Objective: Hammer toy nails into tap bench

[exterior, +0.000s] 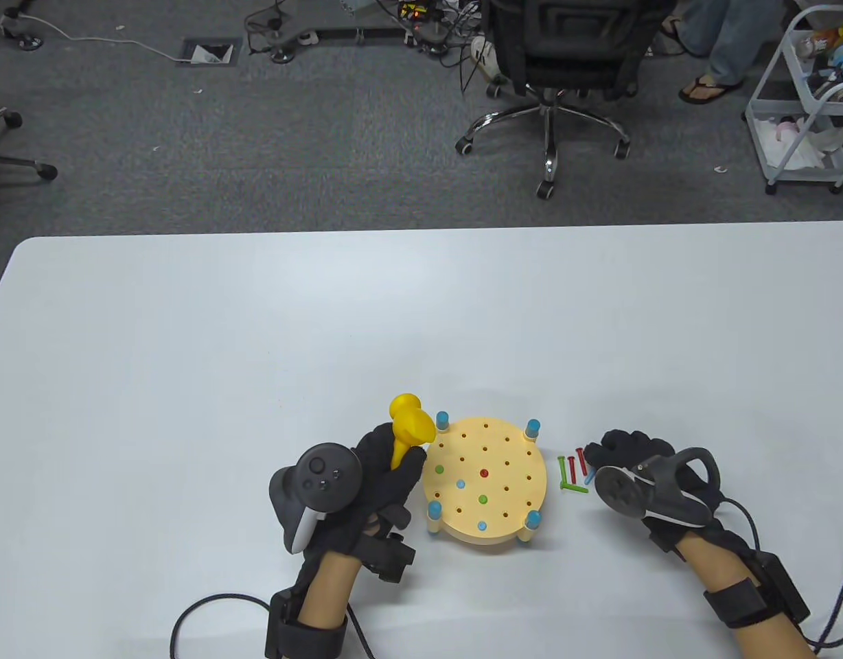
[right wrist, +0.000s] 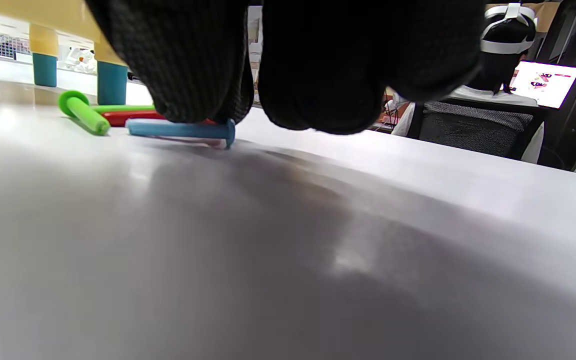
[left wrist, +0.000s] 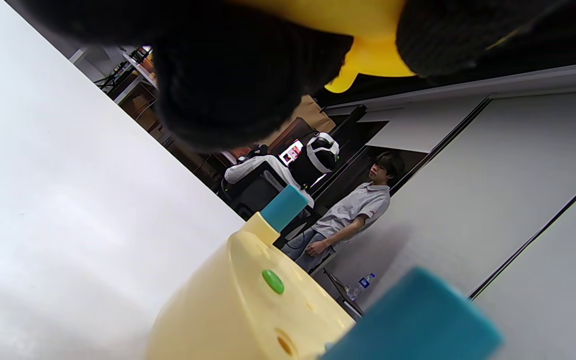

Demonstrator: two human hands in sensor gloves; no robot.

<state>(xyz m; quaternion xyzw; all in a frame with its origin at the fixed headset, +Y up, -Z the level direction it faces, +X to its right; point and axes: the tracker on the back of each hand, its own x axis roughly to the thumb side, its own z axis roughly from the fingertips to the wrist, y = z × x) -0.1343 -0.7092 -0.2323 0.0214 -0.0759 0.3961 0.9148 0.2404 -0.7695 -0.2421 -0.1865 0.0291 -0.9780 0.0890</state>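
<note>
On the tabletop [exterior: 188, 329], several nails sit flush in your tap bench [exterior: 485, 484]; loose nails [exterior: 574, 471] wait beside it. Your left hand [exterior: 377, 480] grips the hammer [exterior: 408, 429]; right hand [exterior: 627, 456] touches the blue nail [right wrist: 180, 128], grip state unclear.

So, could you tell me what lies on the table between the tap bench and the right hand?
In the table view, loose toy nails, green, red and one blue, lie between the tap bench and the right hand, whose fingertips reach them.

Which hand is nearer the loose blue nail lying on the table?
Right. The right hand has its fingertips down at the blue nail, beside the bench. The left hand is on the bench's far side, gripping the yellow hammer.
</note>
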